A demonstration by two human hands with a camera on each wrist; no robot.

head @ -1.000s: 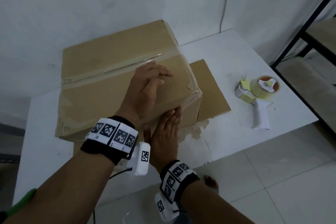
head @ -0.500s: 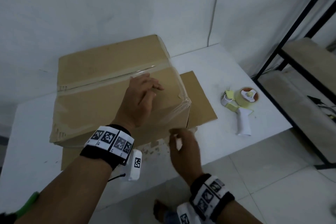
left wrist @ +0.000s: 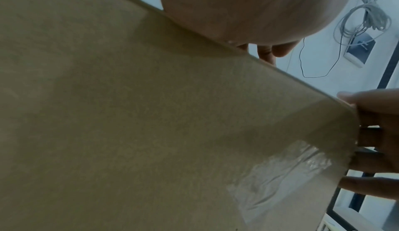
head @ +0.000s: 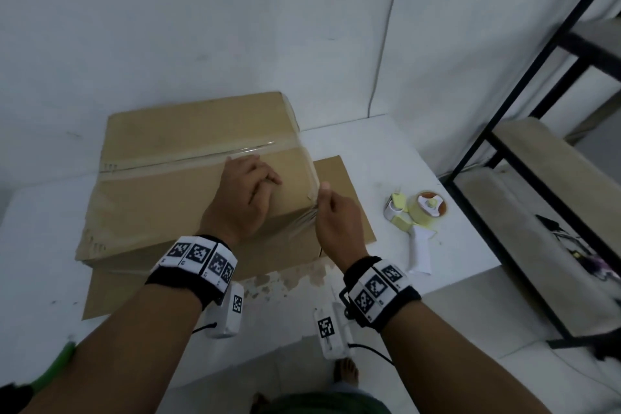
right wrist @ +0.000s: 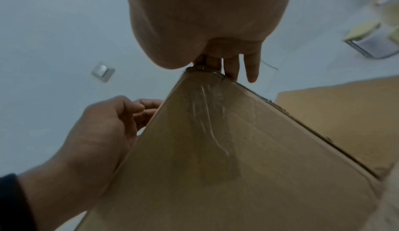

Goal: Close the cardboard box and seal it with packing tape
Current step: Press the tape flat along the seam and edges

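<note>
One cardboard box, closed, sits mid-desk on one flat cardboard sheet. One tape dispenser lies at its 3 o'clock. Your left hand rests on the lid, fingers loosely curled, holding nothing. Your right hand is at the box's right corner; only the right wrist view shows its grip, fingertips pinching the tape at that corner.

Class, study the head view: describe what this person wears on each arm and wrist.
Both forearms are bare, with no sleeves. The left wrist and right wrist each carry a black band faced with white panels of black square-code markers. Under each hangs a small white camera unit with its own code tag and a thin black cable.
</note>
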